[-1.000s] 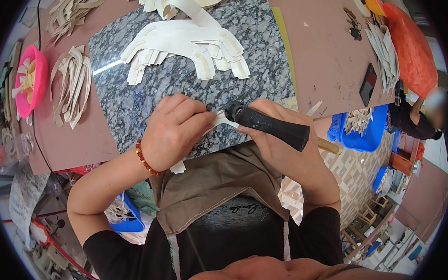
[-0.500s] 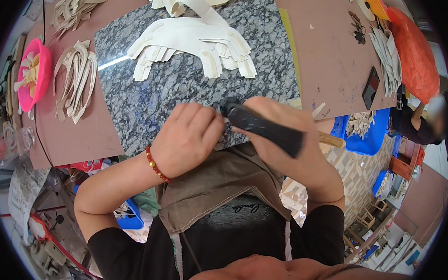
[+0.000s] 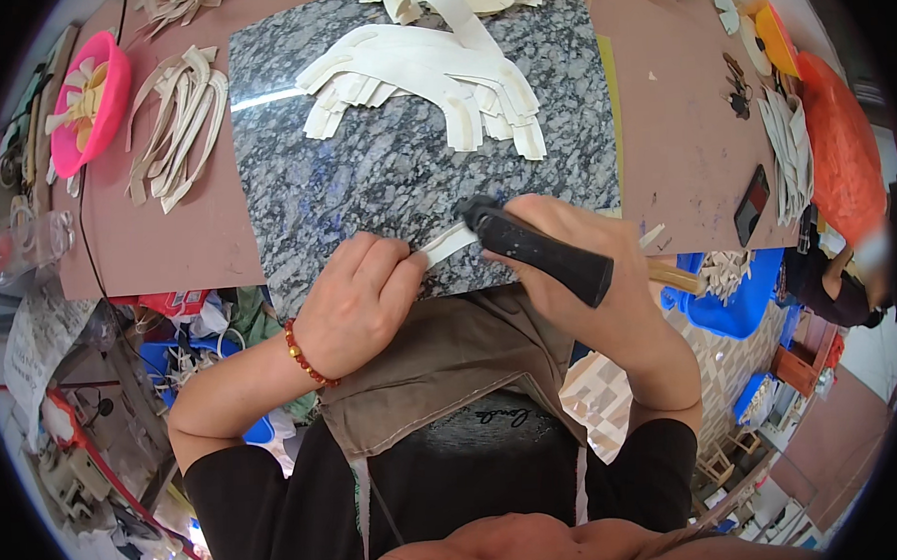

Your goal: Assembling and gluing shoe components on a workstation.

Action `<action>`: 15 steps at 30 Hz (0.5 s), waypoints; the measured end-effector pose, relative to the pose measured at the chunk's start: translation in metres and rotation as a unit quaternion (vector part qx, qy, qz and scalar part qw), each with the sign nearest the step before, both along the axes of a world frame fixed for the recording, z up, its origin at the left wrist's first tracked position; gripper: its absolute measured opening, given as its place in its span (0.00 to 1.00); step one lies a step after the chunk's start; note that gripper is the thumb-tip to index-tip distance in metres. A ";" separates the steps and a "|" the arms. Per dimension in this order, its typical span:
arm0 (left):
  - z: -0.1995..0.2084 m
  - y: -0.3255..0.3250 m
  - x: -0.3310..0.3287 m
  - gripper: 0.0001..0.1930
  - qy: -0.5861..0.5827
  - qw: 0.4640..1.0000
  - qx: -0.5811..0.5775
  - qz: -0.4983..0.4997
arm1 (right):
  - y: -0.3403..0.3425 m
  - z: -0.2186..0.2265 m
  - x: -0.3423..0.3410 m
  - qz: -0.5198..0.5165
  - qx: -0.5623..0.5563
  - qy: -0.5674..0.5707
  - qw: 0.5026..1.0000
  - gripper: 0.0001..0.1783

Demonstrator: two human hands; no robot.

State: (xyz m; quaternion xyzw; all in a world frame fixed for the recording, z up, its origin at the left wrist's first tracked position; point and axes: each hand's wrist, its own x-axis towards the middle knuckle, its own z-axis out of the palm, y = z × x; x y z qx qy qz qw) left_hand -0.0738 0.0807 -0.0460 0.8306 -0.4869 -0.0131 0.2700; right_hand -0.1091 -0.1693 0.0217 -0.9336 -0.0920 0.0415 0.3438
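My left hand (image 3: 359, 299) pinches one end of a narrow white strip (image 3: 449, 245), which lies on a dark speckled stone slab (image 3: 354, 189). In my right hand (image 3: 625, 302) is a hammer (image 3: 547, 254), gripped close to its long black head. Its wooden handle sticks out to the right behind the hand. The round end of the head is over the strip's right end; whether it touches cannot be made out. Farther back on the slab lies a pile of white curved pieces (image 3: 409, 57) with splayed ends.
On the brown table (image 3: 192, 246) at left are a pink bowl (image 3: 111, 120) and a bundle of pale strips (image 3: 176, 122). At right lie a phone (image 3: 753, 205), keys (image 3: 736, 87), white pieces and a red bag (image 3: 843, 153). A blue bin (image 3: 740, 312) stands below the table's right edge.
My hands have moved apart a little, baring the white strip between them. The hammer head has shifted slightly right in the picture. The view has shifted, so the table things appear farther right.
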 end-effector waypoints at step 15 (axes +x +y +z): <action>0.002 0.011 -0.032 0.16 -0.004 0.995 0.018 0.095 | 0.033 -0.007 -0.011 0.086 -0.043 0.027 0.995 0.12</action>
